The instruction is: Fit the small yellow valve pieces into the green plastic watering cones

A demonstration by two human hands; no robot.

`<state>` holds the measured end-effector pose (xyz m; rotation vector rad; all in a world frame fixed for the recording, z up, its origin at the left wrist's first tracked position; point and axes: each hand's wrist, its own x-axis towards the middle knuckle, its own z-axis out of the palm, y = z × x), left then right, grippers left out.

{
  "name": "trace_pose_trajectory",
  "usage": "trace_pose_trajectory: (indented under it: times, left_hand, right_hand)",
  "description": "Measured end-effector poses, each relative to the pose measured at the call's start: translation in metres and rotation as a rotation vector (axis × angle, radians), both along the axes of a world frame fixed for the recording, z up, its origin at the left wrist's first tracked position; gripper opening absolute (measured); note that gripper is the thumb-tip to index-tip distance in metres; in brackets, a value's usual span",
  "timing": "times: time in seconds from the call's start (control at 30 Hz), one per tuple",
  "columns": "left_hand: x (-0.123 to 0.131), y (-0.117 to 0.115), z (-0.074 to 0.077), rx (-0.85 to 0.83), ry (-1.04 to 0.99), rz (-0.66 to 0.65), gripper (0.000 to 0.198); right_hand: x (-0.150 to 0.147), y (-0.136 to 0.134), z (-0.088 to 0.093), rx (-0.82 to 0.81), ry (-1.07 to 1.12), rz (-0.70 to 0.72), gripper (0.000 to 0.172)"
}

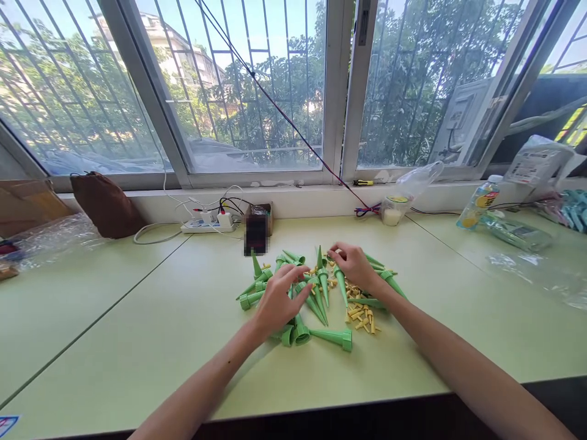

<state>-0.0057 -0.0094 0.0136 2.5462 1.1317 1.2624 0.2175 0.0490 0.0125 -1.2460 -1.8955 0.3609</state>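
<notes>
A heap of green plastic cone spikes (316,299) lies on the pale green table (160,318), mixed with several small yellow pegs (360,315). My left hand (279,296) rests on the left side of the heap, fingers spread over the cones. At the heap's far right, my right hand (353,264) has its fingers curled and pinched at a green cone (340,284) among the pegs. One cone (332,337) lies apart at the near edge of the heap.
A power strip (208,225) with cables and a small dark box (257,232) sit by the window sill. A brown pouch (105,205) stands left. A jar in a plastic bag (397,208), a bottle (479,205) and plastic packets lie right.
</notes>
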Motion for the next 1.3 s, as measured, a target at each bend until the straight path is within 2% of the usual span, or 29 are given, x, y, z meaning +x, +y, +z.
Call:
trace_pose_trajectory:
  times: [0.07, 0.13, 0.27, 0.37, 0.43, 0.53, 0.63, 0.7, 0.77, 0.87, 0.97, 1.07, 1.13, 1.17, 1.23, 1.3]
  left_hand:
    - [0.002, -0.005, 0.004, 0.069, 0.104, -0.109, 0.043]
    - [0.008, -0.011, 0.006, 0.139, 0.195, -0.168, 0.052]
    - [0.018, -0.02, 0.009, 0.162, 0.24, -0.253, 0.032]
    - [0.01, -0.024, 0.021, 0.121, 0.104, -0.244, 0.021]
    - [-0.008, -0.022, 0.032, 0.11, -0.069, -0.087, 0.015]
    - [-0.047, -0.008, 0.045, 0.091, -0.212, 0.31, 0.019]
    - [-0.088, 0.013, 0.043, 0.0, -0.205, 0.599, 0.026]
    - [-0.109, 0.025, 0.034, -0.088, -0.123, 0.691, 0.028]
    - [-0.121, 0.033, 0.022, -0.231, -0.066, 0.659, 0.032]
    - [-0.124, 0.039, 0.007, -0.38, -0.042, 0.531, 0.042]
    - [-0.122, 0.043, 0.001, -0.414, -0.062, 0.476, 0.047]
    - [-0.122, 0.042, 0.001, -0.471, -0.083, 0.431, 0.046]
    - [-0.121, 0.037, 0.005, -0.436, -0.116, 0.444, 0.046]
    - [-0.119, 0.032, 0.009, -0.363, -0.141, 0.485, 0.047]
    - [-0.109, 0.02, 0.019, -0.058, -0.125, 0.606, 0.044]
    - [-0.093, 0.007, 0.031, 0.113, -0.058, 0.56, 0.034]
  right_hand:
    - [-0.007, -0.003, 0.005, -0.058, 0.131, -0.019, 0.026]
    - [-0.018, -0.009, 0.01, -0.11, 0.158, 0.006, 0.023]
    - [-0.035, -0.023, 0.018, -0.23, 0.102, 0.103, 0.02]
    - [-0.032, -0.026, 0.023, -0.184, 0.084, 0.076, 0.02]
    - [-0.022, -0.019, 0.025, -0.088, 0.053, -0.029, 0.019]
    - [-0.005, 0.001, 0.025, -0.096, -0.007, -0.1, 0.025]
    - [0.001, 0.021, 0.024, -0.254, -0.128, 0.019, 0.045]
    - [-0.002, 0.03, 0.022, -0.294, -0.194, 0.071, 0.048]
    - [-0.009, 0.033, 0.021, -0.291, -0.239, 0.087, 0.038]
    - [-0.016, 0.033, 0.017, -0.23, -0.275, 0.1, 0.018]
    - [-0.017, 0.033, 0.016, -0.15, -0.269, 0.104, 0.018]
    - [-0.015, 0.033, 0.021, -0.097, -0.204, 0.062, 0.019]
    - [-0.017, 0.031, 0.03, -0.041, -0.146, 0.006, 0.024]
    - [-0.019, 0.029, 0.035, -0.006, -0.103, -0.017, 0.025]
    - [-0.029, 0.022, 0.046, 0.048, -0.017, 0.006, 0.027]
    - [-0.045, 0.012, 0.057, 0.062, 0.029, 0.081, 0.029]
